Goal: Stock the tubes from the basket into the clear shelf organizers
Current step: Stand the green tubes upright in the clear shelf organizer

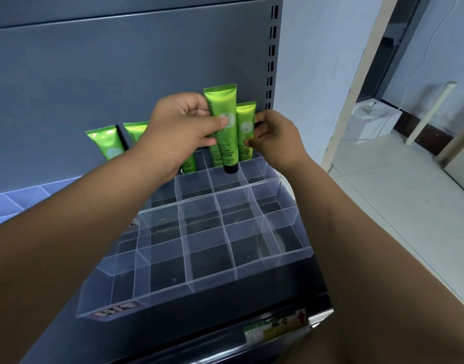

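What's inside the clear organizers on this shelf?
Green tubes in the back row only: a left pair, bases hidden by the left forearm; a covered tube mostly behind the left hand; a right tube the right hand pinches. The left hand's raised tube isn't in yet.

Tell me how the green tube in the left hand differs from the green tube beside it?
The raised shiny green tube sits higher, its black cap showing above the clear plastic organizer; the neighbouring green tube stands lower, its cap out of sight. The left hand grips the raised one; the right hand pinches the neighbour. Both are upright, same label.
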Demonstrator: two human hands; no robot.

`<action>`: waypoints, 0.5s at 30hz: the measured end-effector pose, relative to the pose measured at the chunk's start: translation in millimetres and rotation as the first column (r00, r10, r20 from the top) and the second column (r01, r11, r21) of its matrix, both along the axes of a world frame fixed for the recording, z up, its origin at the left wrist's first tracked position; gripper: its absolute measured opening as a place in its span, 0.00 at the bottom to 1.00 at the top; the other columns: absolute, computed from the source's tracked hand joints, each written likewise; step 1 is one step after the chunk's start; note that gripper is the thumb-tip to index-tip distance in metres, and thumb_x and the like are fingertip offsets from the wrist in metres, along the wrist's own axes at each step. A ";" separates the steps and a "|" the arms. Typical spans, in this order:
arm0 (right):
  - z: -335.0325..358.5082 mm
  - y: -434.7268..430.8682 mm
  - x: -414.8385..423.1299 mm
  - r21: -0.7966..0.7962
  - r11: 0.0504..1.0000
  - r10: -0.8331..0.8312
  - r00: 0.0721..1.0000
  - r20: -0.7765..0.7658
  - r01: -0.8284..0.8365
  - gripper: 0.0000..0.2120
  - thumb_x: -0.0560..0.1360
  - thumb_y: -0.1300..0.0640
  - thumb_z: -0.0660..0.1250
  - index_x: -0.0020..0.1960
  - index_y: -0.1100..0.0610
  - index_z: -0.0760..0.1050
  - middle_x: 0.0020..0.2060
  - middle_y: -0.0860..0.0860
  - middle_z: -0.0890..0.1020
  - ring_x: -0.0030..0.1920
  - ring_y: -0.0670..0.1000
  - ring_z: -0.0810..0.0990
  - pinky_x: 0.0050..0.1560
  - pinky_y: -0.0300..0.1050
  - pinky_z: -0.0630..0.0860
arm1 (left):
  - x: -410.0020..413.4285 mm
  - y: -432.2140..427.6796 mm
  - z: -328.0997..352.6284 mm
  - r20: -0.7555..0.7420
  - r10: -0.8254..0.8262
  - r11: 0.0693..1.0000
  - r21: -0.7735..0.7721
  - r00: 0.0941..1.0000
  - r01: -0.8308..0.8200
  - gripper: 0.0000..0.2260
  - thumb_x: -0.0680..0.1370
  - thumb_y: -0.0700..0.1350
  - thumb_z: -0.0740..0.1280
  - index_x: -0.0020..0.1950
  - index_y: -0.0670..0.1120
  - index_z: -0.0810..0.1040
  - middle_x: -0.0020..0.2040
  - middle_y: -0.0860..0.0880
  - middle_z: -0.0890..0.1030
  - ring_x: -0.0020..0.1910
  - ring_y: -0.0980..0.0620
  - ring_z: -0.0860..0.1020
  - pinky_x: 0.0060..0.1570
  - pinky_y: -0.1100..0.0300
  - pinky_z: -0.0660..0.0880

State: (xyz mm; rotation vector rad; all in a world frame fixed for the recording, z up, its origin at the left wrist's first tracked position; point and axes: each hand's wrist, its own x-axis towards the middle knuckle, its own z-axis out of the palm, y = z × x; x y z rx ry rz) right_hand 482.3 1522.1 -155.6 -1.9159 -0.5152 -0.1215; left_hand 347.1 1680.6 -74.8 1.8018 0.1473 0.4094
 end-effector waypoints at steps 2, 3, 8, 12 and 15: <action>0.8 -0.1 -1.8 -0.001 1.000 -0.016 1.000 -0.013 0.016 0.20 0.67 0.62 0.79 0.51 0.49 0.74 0.40 0.52 0.84 0.43 0.51 0.84 0.47 0.49 0.82 | -2.4 -0.2 -2.0 -0.010 0.000 1.000 0.006 1.000 0.000 0.11 0.74 0.40 0.77 0.42 0.42 0.75 0.44 0.40 0.76 0.52 0.45 0.85 0.52 0.47 0.83; 1.2 -0.4 -2.4 -0.001 1.000 -0.026 0.999 -0.023 0.026 0.21 0.66 0.61 0.79 0.51 0.48 0.73 0.40 0.52 0.84 0.43 0.51 0.84 0.47 0.49 0.81 | -3.2 -0.7 -2.6 -0.016 0.000 1.000 0.006 1.000 0.000 0.11 0.75 0.40 0.76 0.41 0.42 0.75 0.45 0.40 0.78 0.53 0.45 0.85 0.52 0.48 0.84; 6.2 -4.4 -3.4 0.008 0.999 -0.052 0.997 -0.059 0.053 0.23 0.66 0.59 0.81 0.54 0.50 0.72 0.43 0.52 0.84 0.44 0.52 0.84 0.48 0.48 0.81 | -6.8 -8.3 -3.1 -0.027 -0.013 1.000 0.012 1.000 0.014 0.09 0.75 0.38 0.75 0.40 0.44 0.77 0.46 0.44 0.85 0.51 0.49 0.86 0.50 0.53 0.84; 16.9 -13.3 -10.3 0.019 0.995 -0.096 0.993 -0.062 0.097 0.23 0.67 0.56 0.78 0.58 0.52 0.74 0.47 0.50 0.82 0.48 0.50 0.82 0.54 0.52 0.81 | -4.3 -14.8 -4.1 -0.024 0.000 1.000 0.029 1.000 0.001 0.04 0.76 0.39 0.75 0.45 0.43 0.82 0.46 0.49 0.87 0.51 0.49 0.86 0.52 0.49 0.84; 27.4 -17.8 -21.1 0.046 0.992 -0.117 0.993 -0.016 0.117 0.19 0.68 0.56 0.76 0.57 0.53 0.76 0.48 0.50 0.83 0.50 0.49 0.81 0.55 0.52 0.80 | -2.9 -21.8 -1.1 0.004 0.021 0.999 0.025 1.000 -0.021 0.08 0.76 0.39 0.75 0.40 0.48 0.80 0.42 0.53 0.86 0.50 0.49 0.86 0.52 0.47 0.83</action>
